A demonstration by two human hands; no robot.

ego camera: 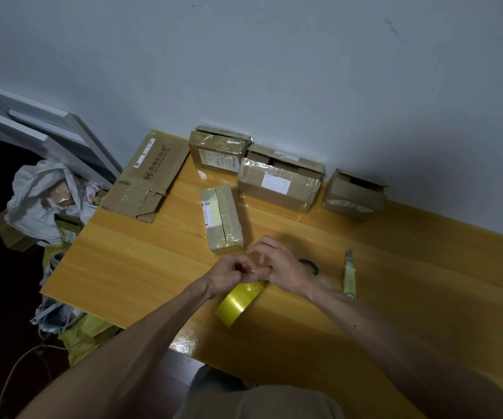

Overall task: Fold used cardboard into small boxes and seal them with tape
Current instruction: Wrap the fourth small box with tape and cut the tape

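At the lower centre of the frame, both hands were brought together just above a yellow tape roll, which was seen tilted on the wooden table, its upper edge hidden beneath the fingers. The left hand was curled tightly, its fingertips pressed together and pinching at the top of the roll, where a thin, clear strip could just be made out. The right hand was arched over the same spot, its fingers bent and its fingertips met with those of the left; whether anything was actually gripped by it could not be told, the thumb being hidden.

Just above the hands, at the centre of the frame, a small taped box was laid flat on the table, closed and wrapped in glossy tape. Further up, against the wall, a second taped box was placed, with a larger box bearing a white label just to its right. An open box with raised flaps was set apart at the upper right. A flattened cardboard sheet was spread at the table's upper left corner, partly over the edge.

To the right of the hands, a pale green utility knife was laid, and a dark ring-shaped object was partly covered by the right wrist. A white plastic bag was seen on the floor at the left.
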